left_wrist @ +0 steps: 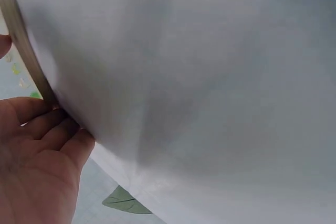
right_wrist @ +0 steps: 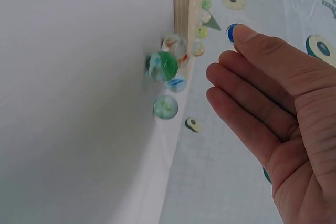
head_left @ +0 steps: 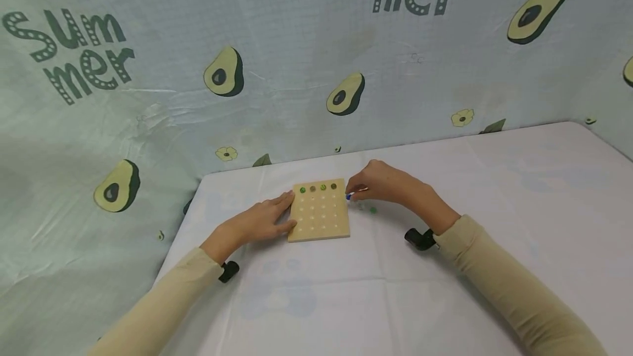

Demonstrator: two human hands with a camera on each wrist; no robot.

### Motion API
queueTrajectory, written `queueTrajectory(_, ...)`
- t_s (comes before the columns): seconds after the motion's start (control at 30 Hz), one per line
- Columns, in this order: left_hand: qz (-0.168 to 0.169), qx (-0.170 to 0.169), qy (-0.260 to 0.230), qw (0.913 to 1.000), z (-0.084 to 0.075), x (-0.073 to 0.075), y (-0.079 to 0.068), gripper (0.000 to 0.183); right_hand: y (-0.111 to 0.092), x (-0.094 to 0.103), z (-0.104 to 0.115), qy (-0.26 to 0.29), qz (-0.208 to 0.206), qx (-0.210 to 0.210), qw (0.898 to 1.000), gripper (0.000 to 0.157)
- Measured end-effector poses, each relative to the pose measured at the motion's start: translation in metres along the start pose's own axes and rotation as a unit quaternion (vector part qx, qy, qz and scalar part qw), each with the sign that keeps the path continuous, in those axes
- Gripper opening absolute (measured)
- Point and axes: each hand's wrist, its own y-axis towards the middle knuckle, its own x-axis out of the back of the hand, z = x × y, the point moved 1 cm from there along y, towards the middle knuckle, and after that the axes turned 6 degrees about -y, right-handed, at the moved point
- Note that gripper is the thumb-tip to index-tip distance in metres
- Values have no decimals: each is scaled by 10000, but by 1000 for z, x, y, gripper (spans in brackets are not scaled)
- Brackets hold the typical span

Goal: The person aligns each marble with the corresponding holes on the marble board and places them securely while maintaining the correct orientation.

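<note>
A square wooden board (head_left: 318, 218) with rows of small round hollows lies on the table. Glass marbles (head_left: 323, 187) fill its far row. My left hand (head_left: 262, 218) rests against the board's left side, thumb and fingers spread along the edge. Between the thumb and forefinger of my right hand (head_left: 381, 181), just off the board's right edge, is a blue marble (right_wrist: 230, 33). Its other fingers are loosely bent in the right wrist view. Below that hand, loose marbles lie beside the board, among them a green one (right_wrist: 167, 65) and a clear one with pale green (right_wrist: 166, 107).
A white cloth (head_left: 316, 301) covers the table. Behind it hangs a pale sheet (head_left: 287, 26) printed with avocados and lettering. Black wrist cameras (head_left: 420, 239) are strapped on both arms, close above the cloth.
</note>
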Motion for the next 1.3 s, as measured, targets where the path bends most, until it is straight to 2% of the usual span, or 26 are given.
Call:
queueTrajectory(0.23,-53,-110,187,9997,3,-9,-1,82,15,-6,5,31,-81,176,9998,11)
queueTrajectory(0.5,-209,-327,273,9989,3,-9,-4,81,33,-5,19,65,64,132,9999,13)
queueTrajectory(0.73,-242,-427,218,9986,4,-10,-6,81,45,-9,25,199,-86,348,9992,13)
queueTrajectory(1.0,-242,-352,251,9988,4,-12,-5,81,51,-15,26,357,-227,346,9985,14)
queueTrajectory(1.3,-206,-368,383,9984,2,-10,-5,80,52,-21,24,499,-326,130,9981,15)
